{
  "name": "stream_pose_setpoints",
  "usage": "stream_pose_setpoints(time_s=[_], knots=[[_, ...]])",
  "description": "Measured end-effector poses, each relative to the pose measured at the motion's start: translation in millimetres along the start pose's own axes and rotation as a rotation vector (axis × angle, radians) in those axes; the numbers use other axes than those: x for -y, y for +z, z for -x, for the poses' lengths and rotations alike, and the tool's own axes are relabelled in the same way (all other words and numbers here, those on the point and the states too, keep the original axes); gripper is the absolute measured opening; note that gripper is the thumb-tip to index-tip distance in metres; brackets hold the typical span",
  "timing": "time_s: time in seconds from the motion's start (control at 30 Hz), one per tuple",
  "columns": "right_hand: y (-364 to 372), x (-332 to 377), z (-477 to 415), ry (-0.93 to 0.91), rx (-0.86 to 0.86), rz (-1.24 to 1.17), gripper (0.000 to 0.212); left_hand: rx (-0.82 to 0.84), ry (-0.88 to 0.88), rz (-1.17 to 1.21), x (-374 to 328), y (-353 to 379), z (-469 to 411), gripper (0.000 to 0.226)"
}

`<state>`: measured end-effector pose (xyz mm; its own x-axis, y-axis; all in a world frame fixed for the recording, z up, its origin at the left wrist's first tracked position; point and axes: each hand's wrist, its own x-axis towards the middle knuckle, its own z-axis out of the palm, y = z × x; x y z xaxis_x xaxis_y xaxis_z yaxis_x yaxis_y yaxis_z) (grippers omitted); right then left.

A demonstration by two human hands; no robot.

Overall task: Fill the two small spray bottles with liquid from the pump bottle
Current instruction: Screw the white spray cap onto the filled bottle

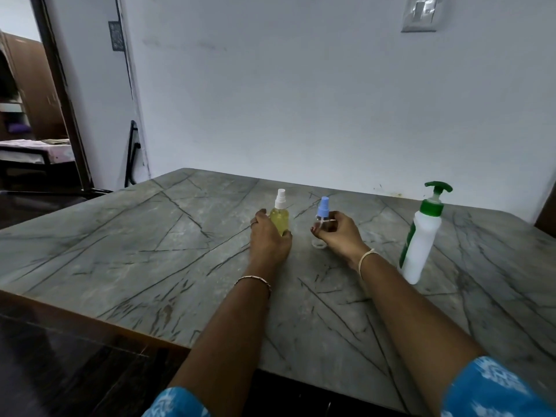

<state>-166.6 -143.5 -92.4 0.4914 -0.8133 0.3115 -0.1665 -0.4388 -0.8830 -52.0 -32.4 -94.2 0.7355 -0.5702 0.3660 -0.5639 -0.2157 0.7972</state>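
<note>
A small spray bottle with a white nozzle (280, 215) stands on the table, yellow-green liquid inside; my left hand (268, 236) grips its body. To its right a clear small spray bottle with a blue nozzle (323, 209) stands upright, and my right hand (338, 233) holds it with curled fingers around its body. Its thin dip tube shows through the clear wall. The white pump bottle with a green pump head (421, 236) stands alone at the right, a hand's width from my right wrist.
The grey marble-patterned table (150, 245) meets a white wall at the back. Its left edge drops off to a dark floor. A doorway opens at far left, and a wall switch sits at the upper right.
</note>
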Motion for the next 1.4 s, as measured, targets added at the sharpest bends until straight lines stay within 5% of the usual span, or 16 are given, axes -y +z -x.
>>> stream_pose_setpoints(time_s=[0.2,0.33,0.53,0.63,0.8,0.97,1.4], knots=[[-12.8,7.7,21.0,0.006,0.08,-0.122,0.029,-0.22,0.301,0.028,-6.5,-3.1,12.4,0.055],[-10.4,4.6,31.3,0.008,0.055,-0.14,0.034,0.003,0.421,0.051,-5.6,2.6,19.0,0.049],[-3.9,4.4,37.6,0.03,0.051,-0.16,0.033,0.371,0.334,0.114,-10.6,13.0,25.9,0.089],[-2.8,1.9,37.9,0.041,0.069,-0.191,0.027,0.339,0.331,0.119,-13.6,18.0,27.3,0.086],[-2.3,0.7,39.1,0.003,-0.041,-0.121,0.044,0.25,0.374,0.103,-14.8,19.5,28.7,0.042],[-8.9,14.1,39.7,-0.139,-0.313,-0.088,0.031,0.252,0.346,0.092,-19.3,19.6,31.2,0.057],[-7.9,30.3,48.2,-0.187,-0.392,0.182,0.023,0.241,0.36,0.118,-20.1,21.9,26.4,0.041]])
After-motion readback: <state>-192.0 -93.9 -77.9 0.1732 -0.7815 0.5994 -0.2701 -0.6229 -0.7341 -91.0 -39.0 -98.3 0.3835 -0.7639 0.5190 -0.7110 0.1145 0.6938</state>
